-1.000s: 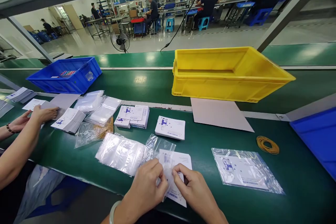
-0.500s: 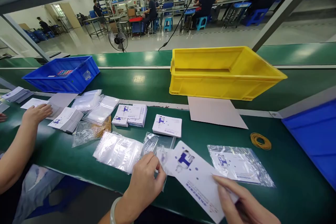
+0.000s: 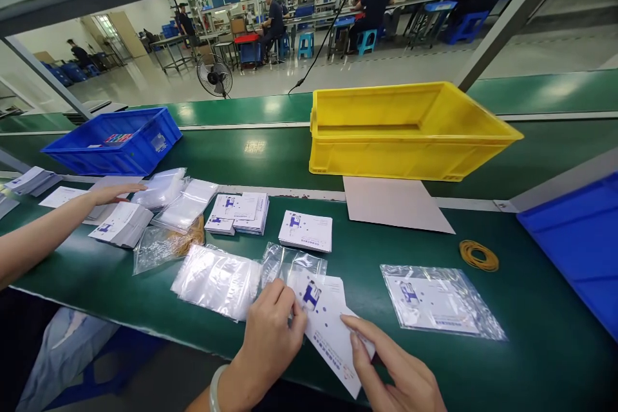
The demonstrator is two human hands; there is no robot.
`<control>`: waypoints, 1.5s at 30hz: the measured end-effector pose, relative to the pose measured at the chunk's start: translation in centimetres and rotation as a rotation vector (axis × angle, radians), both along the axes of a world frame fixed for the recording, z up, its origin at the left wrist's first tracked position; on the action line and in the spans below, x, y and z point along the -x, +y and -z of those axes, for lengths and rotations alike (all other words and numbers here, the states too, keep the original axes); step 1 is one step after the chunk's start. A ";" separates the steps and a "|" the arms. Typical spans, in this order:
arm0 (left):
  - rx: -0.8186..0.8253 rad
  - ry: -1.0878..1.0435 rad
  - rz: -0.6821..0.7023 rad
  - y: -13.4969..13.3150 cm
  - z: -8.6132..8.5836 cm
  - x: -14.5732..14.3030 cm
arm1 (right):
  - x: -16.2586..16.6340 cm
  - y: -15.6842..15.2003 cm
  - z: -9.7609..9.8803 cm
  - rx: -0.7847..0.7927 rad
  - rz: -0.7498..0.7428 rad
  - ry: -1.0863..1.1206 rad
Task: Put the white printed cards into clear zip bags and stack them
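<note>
My left hand (image 3: pixel 271 333) pinches the mouth of a clear plastic bag (image 3: pixel 292 264) lying on the green bench. My right hand (image 3: pixel 393 370) holds the lower edge of a white printed card (image 3: pixel 328 328) with a blue logo, its top corner at the bag's opening. A pile of empty clear bags (image 3: pixel 217 280) lies just left of my left hand. A filled bag with a card inside (image 3: pixel 437 301) rests to the right. Stacks of the same cards (image 3: pixel 306 230) sit behind the bag.
A yellow bin (image 3: pixel 410 135) stands on the conveyor, a grey cardboard sheet (image 3: pixel 393 205) in front of it. Rubber bands (image 3: pixel 477 255) lie at right, near a blue bin (image 3: pixel 577 241). A co-worker's hand (image 3: pixel 113 192) reaches over card stacks (image 3: pixel 120 222) at left, near another blue bin (image 3: pixel 113 141).
My right hand brought the card back left, from out to the right to the bag's mouth. The co-worker's hand slid right over the grey sheet.
</note>
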State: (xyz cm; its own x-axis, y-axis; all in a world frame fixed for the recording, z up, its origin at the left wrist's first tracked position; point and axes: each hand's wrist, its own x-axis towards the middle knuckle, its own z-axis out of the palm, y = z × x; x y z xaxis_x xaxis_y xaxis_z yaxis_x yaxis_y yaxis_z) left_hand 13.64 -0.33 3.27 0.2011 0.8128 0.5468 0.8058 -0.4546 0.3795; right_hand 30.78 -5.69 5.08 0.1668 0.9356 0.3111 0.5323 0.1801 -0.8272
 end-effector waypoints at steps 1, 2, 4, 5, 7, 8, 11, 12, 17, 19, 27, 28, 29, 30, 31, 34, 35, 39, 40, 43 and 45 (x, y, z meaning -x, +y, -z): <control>0.002 0.000 -0.001 0.1 0.1 0.0 | 0.0 0.1 0.1 0.015 -0.004 0.014; 0.007 -0.005 0.001 0.2 0.1 -0.1 | 0.1 0.2 0.1 0.032 -0.011 0.030; 0.024 -0.028 0.029 0.3 0.1 -0.1 | 0.2 0.4 0.1 0.079 -0.056 0.074; 0.034 -0.047 0.056 0.3 0.1 -0.2 | 0.3 0.6 0.1 0.112 -0.091 0.101; 0.066 -0.103 0.129 0.2 -0.1 -0.3 | 0.7 0.9 -0.1 0.189 -0.171 0.154; 0.093 -0.143 0.171 0.1 -0.3 -0.3 | 0.9 1.1 -0.1 0.221 -0.208 0.177; 0.226 -0.308 0.256 0.0 -1.2 0.1 | 1.2 1.5 -0.1 0.212 -0.305 0.215; 0.280 -0.373 0.258 0.0 -1.6 0.3 | 1.2 1.5 0.0 0.159 -0.332 0.217; 0.476 -0.746 0.244 0.2 -3.1 1.5 | 0.9 1.5 0.9 -0.111 -0.327 0.102; 0.517 -0.913 0.286 0.3 -3.3 1.6 | 1.5 1.7 1.2 -0.164 -0.348 -0.037; 0.496 -0.876 0.348 0.1 -3.0 1.9 | 2.8 3.3 1.3 -0.263 -0.300 -0.034; 0.438 -0.829 0.295 0.2 -2.9 2.2 | 2.5 3.3 1.1 -0.224 -0.289 0.029; 0.399 -0.795 0.252 0.4 -2.8 2.6 | 2.1 3.3 0.8 -0.188 -0.284 0.087; 0.394 -0.776 0.242 0.5 -2.7 2.9 | 1.9 3.3 0.6 -0.159 -0.286 0.139; 0.429 -0.765 0.272 0.7 -2.7 3.2 | 1.7 3.2 0.3 -0.141 -0.294 0.185; 0.600 -0.745 0.450 0.9 -3.0 3.5 | 1.4 3.0 -0.2 -0.127 -0.352 0.278; 0.627 -0.737 0.482 0.9 -3.1 3.4 | 1.5 3.0 -0.2 -0.130 -0.374 0.298; 0.596 -0.676 0.497 0.7 -3.4 3.1 | 1.4 3.1 -0.3 -0.128 -0.470 0.305; 0.588 -0.663 0.503 0.6 -3.4 3.1 | 1.3 3.2 -0.4 -0.128 -0.493 0.292; 0.587 -0.647 0.516 0.6 -3.5 3.2 | 0.8 3.2 -0.7 -0.104 -0.553 0.257; 0.609 -0.636 0.523 0.6 -3.4 3.4 | 0.5 3.2 -1.0 -0.058 -0.582 0.230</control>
